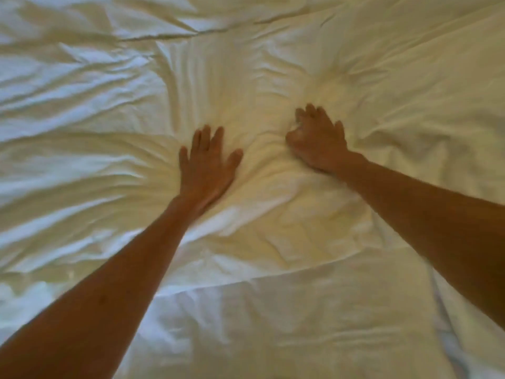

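At the bottom of the frame a white sheet (300,324) is seen, and the whole picture is filled by it, from the lower edge up to the top. Across the lower part a long fold line (273,280) is drawn from the left to the right; below it the cloth is smoother, above it the cloth is much wrinkled. The left forearm (109,291) is stretched in from the lower left corner, and the right forearm (437,220) is brought in from the right edge. Near the centre of the frame the left hand (207,168) is laid flat on the sheet with straight, slightly spread fingers; nothing is grasped by it, the cloth is only pressed under the palm, and wrinkles are spread out from it to the left. A little higher and to the right, well apart from it, the right hand (318,140) is placed on the sheet too. A small bit of white cloth is seen between its thumb and forefinger, but this part is blurred, so it cannot be told whether the cloth is pinched or only pressed. Farther up, a raised ridge (169,36) of cloth is seen crossing the upper left of the frame.
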`<state>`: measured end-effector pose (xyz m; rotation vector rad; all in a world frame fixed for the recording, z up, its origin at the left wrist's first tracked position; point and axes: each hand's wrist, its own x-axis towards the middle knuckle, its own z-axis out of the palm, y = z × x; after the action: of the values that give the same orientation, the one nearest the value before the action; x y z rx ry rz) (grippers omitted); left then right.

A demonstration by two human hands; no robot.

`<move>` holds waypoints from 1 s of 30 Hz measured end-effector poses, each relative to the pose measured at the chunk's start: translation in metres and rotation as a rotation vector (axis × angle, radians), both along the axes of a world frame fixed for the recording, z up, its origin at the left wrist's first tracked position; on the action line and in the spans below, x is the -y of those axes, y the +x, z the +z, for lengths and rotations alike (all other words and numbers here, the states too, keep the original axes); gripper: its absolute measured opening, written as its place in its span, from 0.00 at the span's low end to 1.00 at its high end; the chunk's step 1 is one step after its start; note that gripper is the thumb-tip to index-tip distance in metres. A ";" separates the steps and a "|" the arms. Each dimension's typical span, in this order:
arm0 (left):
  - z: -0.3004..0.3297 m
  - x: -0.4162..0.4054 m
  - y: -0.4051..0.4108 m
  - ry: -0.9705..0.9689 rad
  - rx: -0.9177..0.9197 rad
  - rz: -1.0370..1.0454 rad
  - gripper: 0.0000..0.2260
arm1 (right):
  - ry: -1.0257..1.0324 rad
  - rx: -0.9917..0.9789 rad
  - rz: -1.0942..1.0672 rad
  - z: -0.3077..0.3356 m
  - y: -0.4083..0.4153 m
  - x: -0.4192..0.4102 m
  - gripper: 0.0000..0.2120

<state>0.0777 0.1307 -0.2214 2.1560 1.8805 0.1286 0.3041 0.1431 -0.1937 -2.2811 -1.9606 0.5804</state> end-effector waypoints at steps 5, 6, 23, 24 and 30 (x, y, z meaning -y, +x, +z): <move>0.001 0.120 -0.090 0.060 -0.219 -0.280 0.30 | 0.178 0.392 0.384 -0.008 0.042 0.137 0.27; 0.002 0.118 -0.120 0.092 -0.280 -0.275 0.30 | 0.190 0.470 0.372 0.004 0.070 0.139 0.26; 0.042 0.189 -0.045 0.418 0.006 -0.370 0.13 | 0.369 0.365 0.398 0.044 0.002 0.208 0.20; 0.047 0.188 -0.046 0.456 0.088 -0.384 0.12 | 0.397 0.303 0.394 0.050 0.004 0.212 0.19; 0.040 0.226 -0.047 0.142 0.078 -0.452 0.18 | 0.395 0.202 0.415 0.031 0.009 0.264 0.11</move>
<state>0.0306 -0.0956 -0.1816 2.5690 1.3360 0.2548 0.3128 -0.1205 -0.1628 -1.7672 -2.4017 -0.0300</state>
